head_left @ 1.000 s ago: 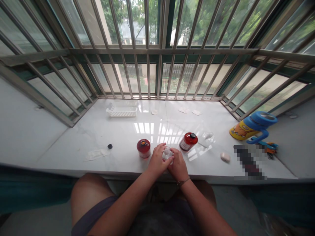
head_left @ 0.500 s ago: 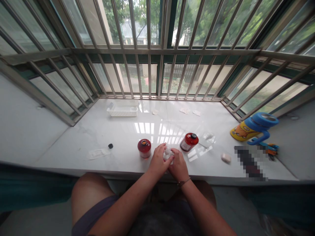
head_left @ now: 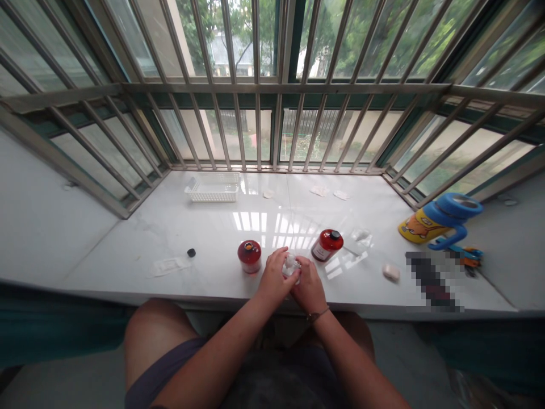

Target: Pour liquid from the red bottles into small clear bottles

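Between my two hands is a small clear-and-white object (head_left: 290,264), perhaps a small container, partly covered by fingers. My left hand (head_left: 273,277) curls around its left side, thumb across the front. My right hand (head_left: 307,281) closes on it from the right, so the fingertips of both hands nearly meet. Just left of my left hand stands a red bottle (head_left: 249,258) with its neck uncapped. Beyond my right hand, a second red bottle (head_left: 327,247) has a black cap and a pale label. A loose black cap (head_left: 191,253) lies on the left.
A white perforated basket (head_left: 213,196) sits by the window bars. White scraps (head_left: 318,191) lie at the back, and a clear wrapper (head_left: 170,266) at left. To the right are a pinkish-white block (head_left: 390,273), a blue-and-yellow bottle (head_left: 434,221) and a blurred-out dark item.
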The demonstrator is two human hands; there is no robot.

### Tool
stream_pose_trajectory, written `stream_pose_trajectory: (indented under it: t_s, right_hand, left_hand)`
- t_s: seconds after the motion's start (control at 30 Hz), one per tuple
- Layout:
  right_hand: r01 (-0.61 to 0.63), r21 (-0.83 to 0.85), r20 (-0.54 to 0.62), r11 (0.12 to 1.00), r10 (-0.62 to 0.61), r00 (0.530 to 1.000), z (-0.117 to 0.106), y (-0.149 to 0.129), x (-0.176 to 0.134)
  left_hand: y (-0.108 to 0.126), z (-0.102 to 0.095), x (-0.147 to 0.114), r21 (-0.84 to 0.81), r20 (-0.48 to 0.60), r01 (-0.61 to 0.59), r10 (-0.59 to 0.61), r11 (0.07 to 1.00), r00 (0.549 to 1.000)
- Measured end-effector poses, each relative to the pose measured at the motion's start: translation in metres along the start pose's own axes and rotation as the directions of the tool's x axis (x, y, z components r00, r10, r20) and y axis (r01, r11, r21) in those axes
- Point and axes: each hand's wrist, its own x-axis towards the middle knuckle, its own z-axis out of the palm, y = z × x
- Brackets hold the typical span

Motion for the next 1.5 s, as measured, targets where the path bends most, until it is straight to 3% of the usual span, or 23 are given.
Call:
stream_pose_trajectory:
  t_s: [0.27, 0.53, 0.77, 1.03, 1.23, 1.5]
  right_hand:
    - [0.005, -0.008, -0.009, 1.0, -0.006, 1.0, -0.0016, -0.0024, 0.0017]
    - [0.007, -0.01, 0.002, 1.0, -0.007, 1.0, 0.0, -0.0009, 0.0005]
    - [0.005, -0.023, -0.006, 1.0, -0.005, 1.0, 0.0001, -0.0007, -0.0003]
    - [0.02, -0.014, -0.006, 1.0, -0.02, 1.0, -0.0009, -0.002, 0.0013]
    - [-0.002, -0.016, 0.005, 1.0, 0.002, 1.0, -0.0001, -0.0003, 0.0002]
    - [0.014, -0.011, 0.013, 1.0, -0.014, 1.0, -0.001, -0.0009, 0.0008]
  left_hand:
    - [-0.0035, 0.0057, -0.0035, -0.039, -0.055, 0.043, -0.046, 0.998, 0.997]
    - [0.0005, 0.0014, 0.0011, 0.007, -0.011, -0.009, 0.009, 1.0, 1.0]
    - [-0.0019, 0.0063, -0.005, -0.071, -0.072, 0.066, -0.071, 0.995, 0.995]
    - [0.0031, 0.0011, -0.0001, 0.004, -0.016, -0.01, 0.01, 1.0, 1.0]
    - [0.0006, 0.005, -0.0045, -0.063, -0.072, 0.081, -0.086, 0.995, 0.994]
    - [0.0042, -0.0008, 0.0018, -0.01, -0.006, 0.009, -0.009, 1.0, 1.0]
